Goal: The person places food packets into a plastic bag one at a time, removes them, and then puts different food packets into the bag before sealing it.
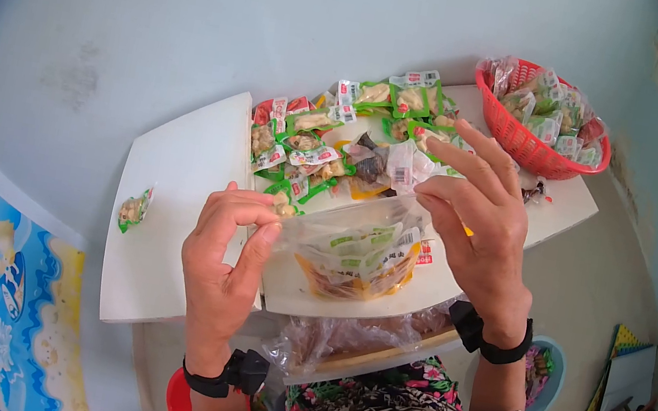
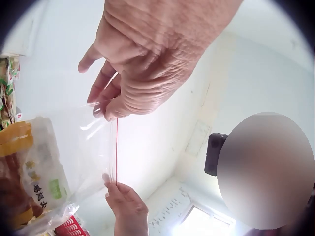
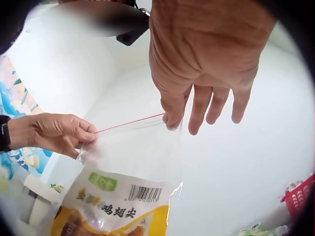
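My left hand (image 1: 225, 253) pinches one top corner of a clear zip bag (image 2: 88, 142) between thumb and fingers. The opposite top corner is pinched by my right hand (image 1: 487, 223), with its other fingers spread. A red line (image 3: 129, 123) runs straight along the bag's top edge between the two hands. Inside, low in the bag, sit white and yellow snack packets (image 3: 115, 196) with green labels, a barcode and dark printed characters. The bag hangs over the near part of the white table (image 1: 185, 181).
Several green and white snack packets (image 1: 304, 145) are heaped at the back of the table. A red basket (image 1: 492, 115) of packets stands at the back right. One packet (image 1: 134, 209) lies at the left. Below the table edge are crumpled plastic (image 1: 325, 335) and a light blue basin (image 1: 550, 382).
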The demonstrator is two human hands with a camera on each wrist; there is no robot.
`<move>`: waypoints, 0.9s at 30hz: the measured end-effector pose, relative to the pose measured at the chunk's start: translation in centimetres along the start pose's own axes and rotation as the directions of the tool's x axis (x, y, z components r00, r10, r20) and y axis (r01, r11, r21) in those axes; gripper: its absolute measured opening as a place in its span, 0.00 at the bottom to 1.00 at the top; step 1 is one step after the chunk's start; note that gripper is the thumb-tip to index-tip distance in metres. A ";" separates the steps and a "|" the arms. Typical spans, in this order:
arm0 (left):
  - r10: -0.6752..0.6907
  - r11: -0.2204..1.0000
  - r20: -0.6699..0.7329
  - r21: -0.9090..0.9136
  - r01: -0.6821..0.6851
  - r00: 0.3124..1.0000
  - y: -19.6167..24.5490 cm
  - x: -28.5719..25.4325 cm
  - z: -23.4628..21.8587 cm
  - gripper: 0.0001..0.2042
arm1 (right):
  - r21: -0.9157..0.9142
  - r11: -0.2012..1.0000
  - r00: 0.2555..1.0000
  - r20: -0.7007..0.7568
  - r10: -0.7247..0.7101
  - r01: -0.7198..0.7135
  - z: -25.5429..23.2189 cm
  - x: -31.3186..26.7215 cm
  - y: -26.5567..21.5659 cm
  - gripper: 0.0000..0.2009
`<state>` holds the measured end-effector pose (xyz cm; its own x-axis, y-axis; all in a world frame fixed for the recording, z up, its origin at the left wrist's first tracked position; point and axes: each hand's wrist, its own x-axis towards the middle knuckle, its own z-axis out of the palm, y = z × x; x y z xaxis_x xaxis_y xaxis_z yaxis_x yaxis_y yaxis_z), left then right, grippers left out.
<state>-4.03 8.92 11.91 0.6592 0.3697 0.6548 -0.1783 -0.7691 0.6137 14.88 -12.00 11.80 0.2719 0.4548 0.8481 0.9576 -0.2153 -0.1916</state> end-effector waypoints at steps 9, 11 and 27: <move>-0.005 0.998 0.010 -0.065 0.005 1.000 0.3 -0.2 -0.3 0.02 | 0.122 0.985 0.991 -0.021 0.129 -0.125 -0.3 -0.3 -0.4 0.12; 0.000 0.997 0.013 -0.075 0.001 1.000 0.4 -0.2 0.0 0.03 | 0.041 0.999 1.000 -0.012 0.027 -0.027 -0.4 1.0 -2.5 0.15; -0.030 0.990 0.012 -0.136 0.032 0.999 -0.3 -0.9 -0.2 0.02 | -0.036 0.999 0.999 0.051 0.015 -0.013 -0.6 0.4 -1.5 0.05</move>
<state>-4.72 8.91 11.27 0.6732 0.3864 0.6304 -0.2552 -0.6787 0.6886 13.44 -12.01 12.70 0.2904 0.4955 0.8186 0.9499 -0.2524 -0.1842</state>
